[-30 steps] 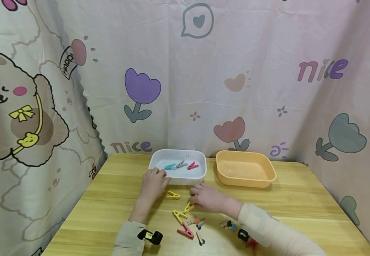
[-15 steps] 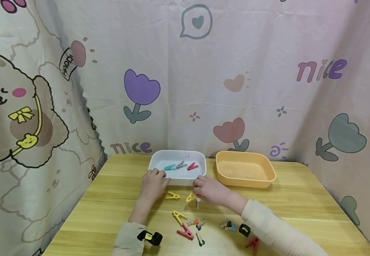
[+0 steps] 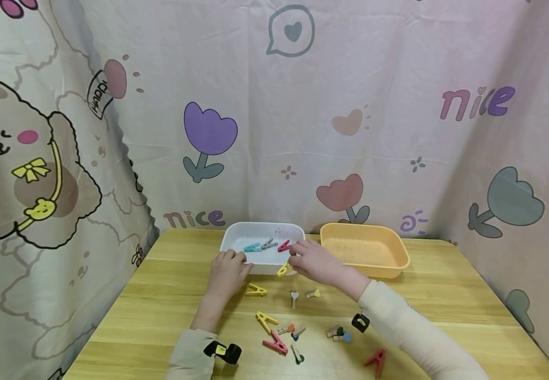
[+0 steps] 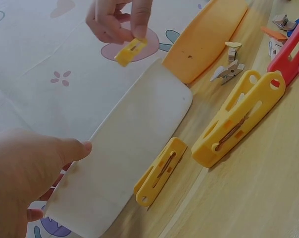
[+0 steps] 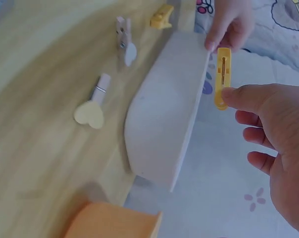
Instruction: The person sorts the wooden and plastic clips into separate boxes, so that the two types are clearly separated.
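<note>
My right hand (image 3: 316, 263) pinches a yellow plastic clothespin (image 5: 222, 74) by one end, above the near right rim of the white tray (image 3: 266, 268). My left hand (image 3: 227, 273) holds that tray's near left rim, its thumb (image 4: 76, 149) on the outer wall and the other fingers over the edge. Inside the tray lie a light-blue clothespin (image 3: 252, 247), a grey one (image 3: 268, 244) and a red one (image 3: 284, 246). Before the tray, one yellow clothespin (image 3: 256, 290) rests on the table, with another yellow clothespin (image 3: 266, 320) nearer me.
An orange tray (image 3: 365, 271) stands right of the white one. Small wooden pegs lie about, among them a white heart peg (image 3: 294, 298) and a cream heart peg (image 3: 313, 293). Red clothespins (image 3: 276, 344) lie nearer the front. A printed curtain (image 3: 274, 132) hangs behind the table.
My right hand has lifted the yellow clothespin from the table up to the white tray's rim, uncovering the two heart pegs beneath. My left hand has stayed on the tray.
</note>
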Tool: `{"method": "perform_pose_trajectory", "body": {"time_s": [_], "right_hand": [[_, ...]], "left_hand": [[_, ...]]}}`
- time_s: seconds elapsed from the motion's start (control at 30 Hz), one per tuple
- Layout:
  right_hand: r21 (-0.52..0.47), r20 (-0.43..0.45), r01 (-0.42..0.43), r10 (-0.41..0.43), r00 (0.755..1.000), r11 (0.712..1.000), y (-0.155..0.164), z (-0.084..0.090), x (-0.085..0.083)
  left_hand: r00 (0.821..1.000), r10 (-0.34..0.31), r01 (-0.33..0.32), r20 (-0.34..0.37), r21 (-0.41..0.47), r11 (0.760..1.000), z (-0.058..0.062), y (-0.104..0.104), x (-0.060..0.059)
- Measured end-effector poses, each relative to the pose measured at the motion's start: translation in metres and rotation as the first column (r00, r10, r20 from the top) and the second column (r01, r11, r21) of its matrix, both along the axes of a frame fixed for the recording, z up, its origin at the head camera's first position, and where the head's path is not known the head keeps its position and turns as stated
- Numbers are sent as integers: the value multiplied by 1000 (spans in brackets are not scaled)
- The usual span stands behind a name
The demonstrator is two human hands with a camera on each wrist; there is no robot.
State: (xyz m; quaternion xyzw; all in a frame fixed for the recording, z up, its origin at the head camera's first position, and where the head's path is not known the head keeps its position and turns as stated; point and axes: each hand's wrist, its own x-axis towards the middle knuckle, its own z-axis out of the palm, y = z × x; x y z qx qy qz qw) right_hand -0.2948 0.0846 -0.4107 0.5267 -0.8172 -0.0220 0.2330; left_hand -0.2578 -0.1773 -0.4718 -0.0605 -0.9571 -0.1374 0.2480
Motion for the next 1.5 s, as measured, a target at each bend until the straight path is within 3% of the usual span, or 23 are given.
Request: {"method": "perform_pose_trajectory", "body": {"time_s": [0.17,0.5,0.73,1.5], "right_hand": [[-24,30,15,-14,999,1000,-3,11,-11],[-73,91,53,-46,995,996,-12,26,-34],[-35,150,124,-118,982,992,-23,30,-49],[-62,219,196,-179,959,979,-82,34,-90]], "left_hand": [[1000,-4,4,-12,6,1000,0,0,-1],[999,-8,8,35,17,1000,3,2,0],[999,-4,3,32,12,1000,3,2,1],[1000,1,-1,4,12,1000,3,1,2]]}}
